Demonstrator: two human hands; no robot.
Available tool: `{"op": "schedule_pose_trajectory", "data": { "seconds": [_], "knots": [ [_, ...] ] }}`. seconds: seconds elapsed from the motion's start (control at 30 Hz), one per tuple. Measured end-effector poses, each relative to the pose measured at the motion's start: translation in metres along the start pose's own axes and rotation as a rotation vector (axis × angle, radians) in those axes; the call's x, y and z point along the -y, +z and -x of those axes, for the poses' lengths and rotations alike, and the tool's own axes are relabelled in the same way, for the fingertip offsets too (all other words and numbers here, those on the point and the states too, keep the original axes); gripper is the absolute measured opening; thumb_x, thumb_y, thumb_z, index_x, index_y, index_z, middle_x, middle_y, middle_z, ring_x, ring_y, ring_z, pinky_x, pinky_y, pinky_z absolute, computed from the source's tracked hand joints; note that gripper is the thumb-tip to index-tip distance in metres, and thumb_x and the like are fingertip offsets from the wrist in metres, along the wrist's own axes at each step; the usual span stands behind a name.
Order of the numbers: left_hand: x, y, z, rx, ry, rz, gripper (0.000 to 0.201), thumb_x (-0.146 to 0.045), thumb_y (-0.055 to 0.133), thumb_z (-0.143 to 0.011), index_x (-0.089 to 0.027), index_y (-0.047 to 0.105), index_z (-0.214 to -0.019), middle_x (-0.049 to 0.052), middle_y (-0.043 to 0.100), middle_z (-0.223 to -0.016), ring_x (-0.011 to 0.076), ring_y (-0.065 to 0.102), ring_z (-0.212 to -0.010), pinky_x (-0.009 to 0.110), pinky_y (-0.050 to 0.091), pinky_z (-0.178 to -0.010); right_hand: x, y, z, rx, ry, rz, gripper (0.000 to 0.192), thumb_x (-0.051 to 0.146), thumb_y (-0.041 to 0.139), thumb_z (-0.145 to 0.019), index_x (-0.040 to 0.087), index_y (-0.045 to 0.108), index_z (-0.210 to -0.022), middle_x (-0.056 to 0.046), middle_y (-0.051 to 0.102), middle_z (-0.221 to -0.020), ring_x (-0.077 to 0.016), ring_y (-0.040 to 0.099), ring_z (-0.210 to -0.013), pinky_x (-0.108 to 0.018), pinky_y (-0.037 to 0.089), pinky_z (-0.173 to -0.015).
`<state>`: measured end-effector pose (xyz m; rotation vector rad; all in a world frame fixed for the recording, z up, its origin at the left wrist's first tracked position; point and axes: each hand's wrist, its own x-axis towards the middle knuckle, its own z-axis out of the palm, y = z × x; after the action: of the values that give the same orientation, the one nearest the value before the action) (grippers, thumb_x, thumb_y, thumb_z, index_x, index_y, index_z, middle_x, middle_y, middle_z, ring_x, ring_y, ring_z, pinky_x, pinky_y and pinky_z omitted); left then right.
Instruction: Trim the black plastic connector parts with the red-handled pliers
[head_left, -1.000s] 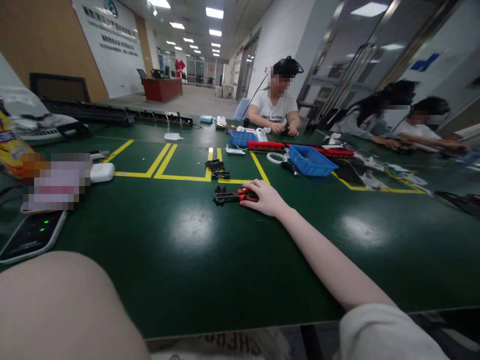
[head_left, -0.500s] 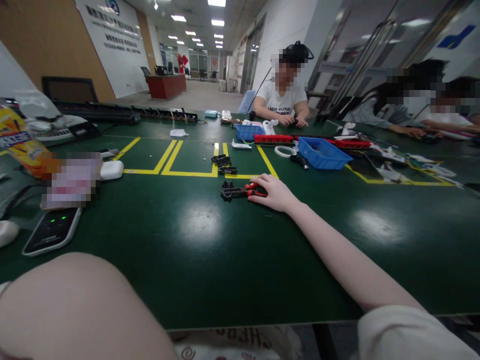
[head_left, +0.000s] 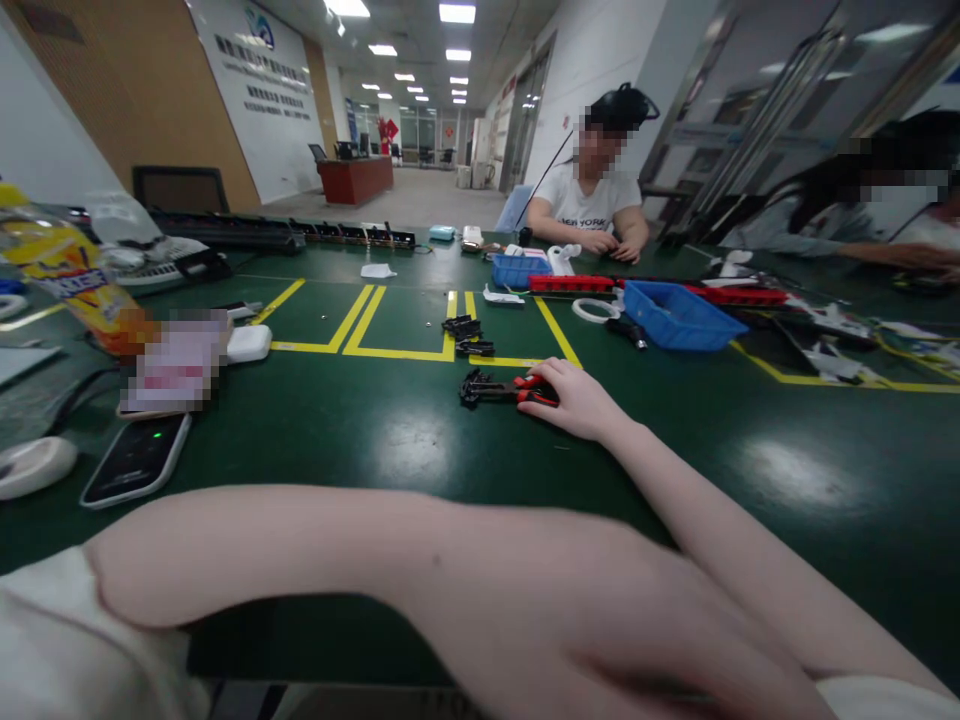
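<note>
Read only in part: "NEW YORK" in dark capitals across the chest of the white short-sleeved T-shirt (head_left: 589,213) worn by the person seated across the green table, well beyond the grip of the right hand (head_left: 574,400). Seen but not legible: rows of dark lettering under a blue-green logo on the large white wall board (head_left: 255,90), far off to the left; print on the yellow snack bag (head_left: 71,275).

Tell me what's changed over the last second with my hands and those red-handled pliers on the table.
Your left arm has swung across the near table edge toward your right arm, its hand now reaching the right elbow. Your right hand stayed resting on the red-handled pliers, which lie on the green table as before. The phone hasn't moved.
</note>
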<state>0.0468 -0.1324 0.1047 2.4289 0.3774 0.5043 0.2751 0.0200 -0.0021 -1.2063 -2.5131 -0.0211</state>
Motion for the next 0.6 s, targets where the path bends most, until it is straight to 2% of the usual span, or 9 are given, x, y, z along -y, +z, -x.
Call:
{"op": "schedule_pose_trajectory", "data": {
  "seconds": [0.03, 0.07, 0.13, 0.2, 0.27, 0.33, 0.4, 0.5, 0.6],
  "knots": [
    [0.008, -0.009, -0.006, 0.012, 0.052, 0.015, 0.024, -0.037, 0.053, -0.095, -0.038, 0.067, -0.115, -0.006, 0.069, -0.114, 0.0157, 0.063, -0.110, 0.023, 0.054, -0.088, 0.001, -0.001, 0.000, 0.002, 0.002, 0.003, 0.046, 0.057, 0.059, -0.083, 0.017, 0.059, -0.106, -0.012, 0.061, -0.102, -0.0268, 0.057, -0.092, -0.039, 0.047, -0.081],
    [0.020, -0.018, -0.010, -0.045, 0.060, 0.110, 0.027, -0.028, 0.047, -0.098, -0.031, 0.068, -0.115, -0.003, 0.070, -0.114, 0.0154, 0.065, -0.108, 0.025, 0.054, -0.090, 0.002, -0.001, 0.001, -0.003, 0.007, 0.003, 0.045, 0.056, 0.058, -0.084, 0.017, 0.059, -0.106, -0.012, 0.061, -0.103, -0.0270, 0.057, -0.093, -0.039, 0.046, -0.081],
    [0.053, -0.035, -0.013, -0.312, -0.006, 0.179, 0.028, -0.022, 0.045, -0.097, -0.021, 0.069, -0.112, 0.002, 0.072, -0.110, 0.0159, 0.067, -0.101, 0.027, 0.055, -0.088, 0.003, -0.003, 0.001, -0.003, 0.003, 0.000, 0.047, 0.057, 0.059, -0.083, 0.017, 0.060, -0.107, -0.013, 0.062, -0.105, -0.0280, 0.058, -0.095, -0.040, 0.046, -0.083],
    [0.093, -0.046, -0.010, -0.532, -0.110, 0.083, 0.023, -0.023, 0.050, -0.095, -0.015, 0.070, -0.106, 0.006, 0.073, -0.105, 0.0180, 0.068, -0.098, 0.030, 0.055, -0.086, 0.004, -0.004, 0.002, -0.012, -0.006, 0.003, 0.049, 0.058, 0.062, -0.080, 0.018, 0.060, -0.107, -0.013, 0.062, -0.108, -0.0293, 0.058, -0.098, -0.041, 0.046, -0.084],
    [0.130, -0.050, -0.003, -0.646, -0.154, -0.076, 0.020, -0.025, 0.054, -0.093, -0.013, 0.070, -0.095, 0.007, 0.073, -0.094, 0.0177, 0.068, -0.090, 0.030, 0.054, -0.081, 0.005, -0.004, 0.003, -0.025, -0.017, 0.014, 0.051, 0.059, 0.063, -0.078, 0.018, 0.060, -0.109, -0.013, 0.063, -0.111, -0.0304, 0.058, -0.101, -0.042, 0.046, -0.087],
    [0.159, -0.047, 0.004, -0.698, -0.186, -0.188, 0.018, -0.029, 0.060, -0.089, -0.014, 0.068, -0.083, 0.004, 0.071, -0.082, 0.0162, 0.065, -0.078, 0.028, 0.052, -0.074, 0.007, -0.006, 0.004, -0.034, -0.027, 0.026, 0.052, 0.059, 0.063, -0.078, 0.019, 0.060, -0.110, -0.013, 0.063, -0.113, -0.0308, 0.058, -0.104, -0.043, 0.046, -0.089],
    [0.178, -0.039, 0.009, -0.693, -0.206, -0.246, 0.019, -0.030, 0.060, -0.089, -0.015, 0.066, -0.080, 0.004, 0.067, -0.079, 0.0158, 0.062, -0.074, 0.027, 0.051, -0.070, 0.008, -0.007, 0.005, -0.037, -0.030, 0.041, 0.053, 0.059, 0.064, -0.078, 0.018, 0.060, -0.111, -0.014, 0.063, -0.114, -0.0309, 0.058, -0.106, -0.043, 0.045, -0.091],
    [0.191, -0.026, 0.012, -0.564, -0.149, -0.332, 0.019, -0.025, 0.051, -0.094, -0.016, 0.064, -0.085, 0.006, 0.066, -0.089, 0.0185, 0.061, -0.087, 0.032, 0.051, -0.080, 0.010, -0.008, 0.006, -0.046, -0.033, 0.046, 0.053, 0.058, 0.065, -0.077, 0.019, 0.060, -0.113, -0.014, 0.062, -0.116, -0.0312, 0.057, -0.110, -0.044, 0.044, -0.093],
    [0.193, -0.018, 0.013, -0.482, -0.123, -0.343, 0.023, -0.013, 0.042, -0.092, -0.018, 0.063, -0.101, 0.008, 0.065, -0.105, 0.0203, 0.060, -0.100, 0.036, 0.050, -0.090, 0.011, -0.009, 0.007, -0.039, -0.030, 0.051, 0.053, 0.058, 0.065, -0.077, 0.019, 0.060, -0.114, -0.013, 0.063, -0.114, -0.0306, 0.058, -0.107, -0.045, 0.045, -0.092]
  ]
}}
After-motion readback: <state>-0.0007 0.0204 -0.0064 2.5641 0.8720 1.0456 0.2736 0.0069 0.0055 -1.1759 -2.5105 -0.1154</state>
